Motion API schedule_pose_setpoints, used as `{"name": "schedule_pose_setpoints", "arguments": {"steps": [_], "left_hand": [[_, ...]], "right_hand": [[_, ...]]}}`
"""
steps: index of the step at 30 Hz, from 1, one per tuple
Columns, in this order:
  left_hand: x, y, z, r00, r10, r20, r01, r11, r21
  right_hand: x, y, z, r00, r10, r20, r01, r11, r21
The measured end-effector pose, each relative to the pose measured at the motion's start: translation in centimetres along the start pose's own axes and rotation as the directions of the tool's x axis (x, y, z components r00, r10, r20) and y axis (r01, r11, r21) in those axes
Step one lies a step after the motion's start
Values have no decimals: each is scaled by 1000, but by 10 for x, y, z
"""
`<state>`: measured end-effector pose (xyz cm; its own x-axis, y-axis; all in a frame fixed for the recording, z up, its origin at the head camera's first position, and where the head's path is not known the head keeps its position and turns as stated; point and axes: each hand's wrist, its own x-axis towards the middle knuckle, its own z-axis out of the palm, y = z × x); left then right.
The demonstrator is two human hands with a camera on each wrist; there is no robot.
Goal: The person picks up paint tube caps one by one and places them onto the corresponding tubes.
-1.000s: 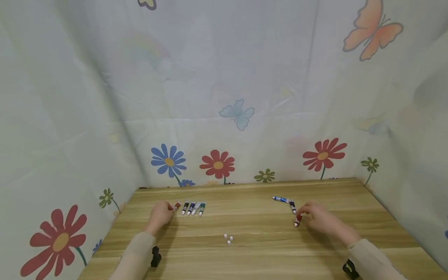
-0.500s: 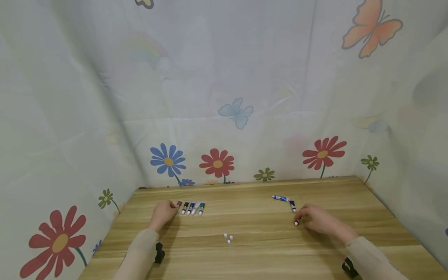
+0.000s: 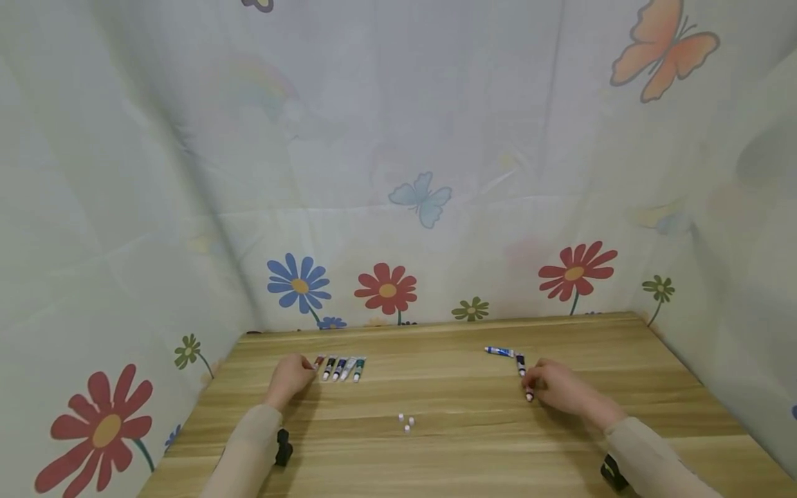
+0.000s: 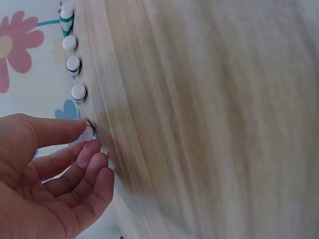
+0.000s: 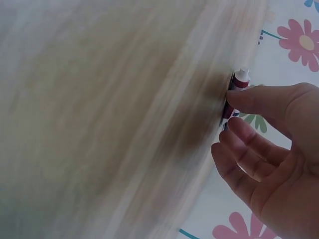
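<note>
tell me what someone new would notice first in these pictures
Probably the big orange butterfly at the upper right of the pale backdrop. On the wooden table, the left hand pinches the reddish tube at the left end of a row of five, while the right hand holds a red-banded tube near two others. Three white bits lie between the hands, nearer the camera.

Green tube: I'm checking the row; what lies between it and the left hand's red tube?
In the head view, a black tube, a blue tube and a whitish tube.
</note>
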<state>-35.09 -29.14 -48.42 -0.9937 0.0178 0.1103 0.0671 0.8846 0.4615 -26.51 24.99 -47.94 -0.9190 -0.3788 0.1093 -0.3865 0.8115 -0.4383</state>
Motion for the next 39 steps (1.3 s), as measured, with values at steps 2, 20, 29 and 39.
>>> {"name": "schedule_pose_setpoints", "arguments": {"steps": [2, 20, 29, 39], "left_hand": [[-1, 0, -1, 1000, -7, 5, 7, 1000, 1], [1, 9, -17, 993, 115, 31, -114, 993, -31], [-21, 72, -6, 938, 319, 135, -314, 948, -52], [-54, 121, 18, 814, 525, 250, -518, 850, -98]], "right_hand": [[1, 0, 1, 1000, 8, -11, -8, 1000, -8], [-1, 3, -3, 998, 39, 45, -39, 999, -3], [-7, 0, -2, 995, -59, 81, 57, 998, 27], [-12, -5, 6, 979, -193, 69, 188, 980, 70]]}}
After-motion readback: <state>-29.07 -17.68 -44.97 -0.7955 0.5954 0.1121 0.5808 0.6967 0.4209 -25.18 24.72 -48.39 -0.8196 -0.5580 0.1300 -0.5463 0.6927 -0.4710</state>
